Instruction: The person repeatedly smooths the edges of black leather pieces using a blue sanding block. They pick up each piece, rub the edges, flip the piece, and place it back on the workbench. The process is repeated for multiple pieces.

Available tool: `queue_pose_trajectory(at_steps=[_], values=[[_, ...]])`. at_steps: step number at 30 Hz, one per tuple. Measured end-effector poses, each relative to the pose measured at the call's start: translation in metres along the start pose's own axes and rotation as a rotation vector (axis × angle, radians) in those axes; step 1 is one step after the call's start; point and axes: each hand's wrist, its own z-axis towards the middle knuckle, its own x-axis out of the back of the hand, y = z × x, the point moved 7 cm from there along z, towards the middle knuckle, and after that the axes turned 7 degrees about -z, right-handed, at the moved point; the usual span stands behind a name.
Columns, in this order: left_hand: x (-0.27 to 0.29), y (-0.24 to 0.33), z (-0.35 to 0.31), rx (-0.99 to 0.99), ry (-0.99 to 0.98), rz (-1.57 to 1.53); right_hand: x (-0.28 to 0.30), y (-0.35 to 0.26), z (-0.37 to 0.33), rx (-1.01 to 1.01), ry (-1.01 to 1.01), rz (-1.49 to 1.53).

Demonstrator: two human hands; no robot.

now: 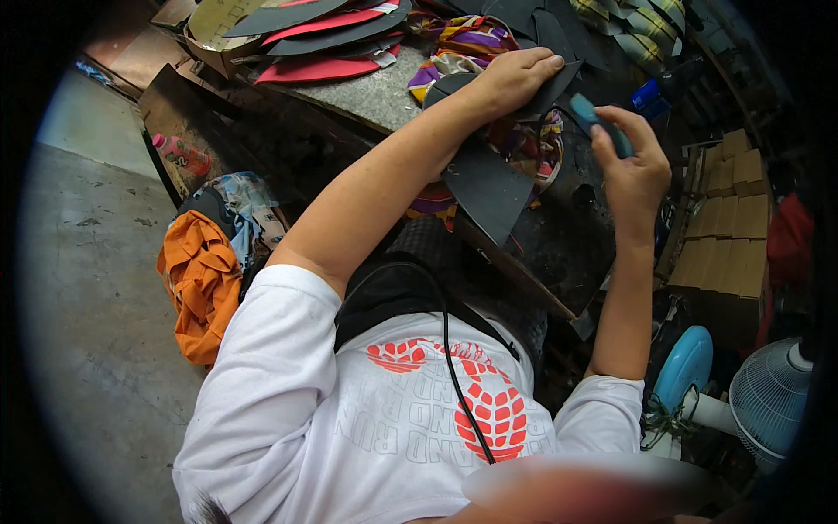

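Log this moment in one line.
left hand: on black piece | right hand: gripping teal object | nearby: patterned fabric, red-and-black stack

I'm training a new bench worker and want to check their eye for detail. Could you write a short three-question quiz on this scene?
1. Multiple choice: what does the right hand hold?
a) an orange cloth
b) a teal oblong object
c) a pink bottle

2. True or false: the left hand is on the fan at the lower right.

3. Fill in: the stacked curved panels at the upper left are black and ____.

Key:
1. b
2. False; it is on a dark panel.
3. red
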Motion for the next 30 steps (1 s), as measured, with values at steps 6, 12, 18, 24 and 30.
queue_pose_trajectory(at_steps=[6,12,18,24,30], values=[[0.002,-0.001,0.005,-0.020,0.010,0.005,0.001,-0.005,0.016,0.149,0.151,-0.078],[0.002,-0.006,0.006,0.003,-0.012,-0.044,-0.011,-0.021,-0.007,0.185,0.007,-0.055],[0.002,-0.010,0.007,0.029,0.002,-0.083,-0.004,-0.018,-0.004,0.171,0.017,0.082],[0.004,-0.002,0.002,0.036,0.021,-0.142,-0.014,-0.024,-0.006,0.260,0.040,-0.115],[0.004,-0.003,0.003,0.084,0.011,-0.161,-0.007,-0.033,-0.007,0.381,0.134,-0.215]])
